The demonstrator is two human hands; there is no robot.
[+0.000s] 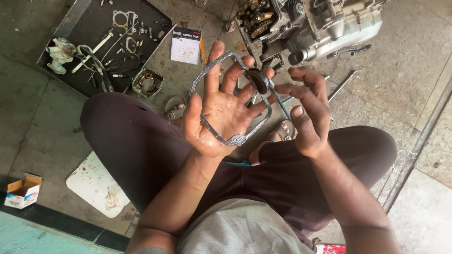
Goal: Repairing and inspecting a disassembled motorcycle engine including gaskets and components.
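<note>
The left hand [221, 113] is lying open with its palm facing up, and its fingers are spreading wide. A thin grey gasket ring [207, 75] is looping around this hand like a big bent hoop. The ring is running from behind the pointing finger, down past the thumb side, under the heel of the palm, and back up by the little finger. The hand is not squeezing it; the ring is just hanging around the open fingers and palm. A small dark round seal [258, 81] is sitting at the tips of the left hand's outer fingers, touching the ring there. The right hand [308, 110] is coming in from the side, with its fingers curling and its wrist bending. Its fingertips are reaching to the dark seal and seem to be pinching it, but how tightly it is gripping is hard to tell. Both forearms are rising up from the bottom of the view, over the person's dark trousers [136, 146]. Above the hands, a grey metal engine [329, 23] is sitting on the concrete floor [414, 84]. A black tray [89, 23] full of small parts is lying to the left, near a small white packet [186, 45]. A little cardboard box [22, 190] is lying far off at the lower left.
</note>
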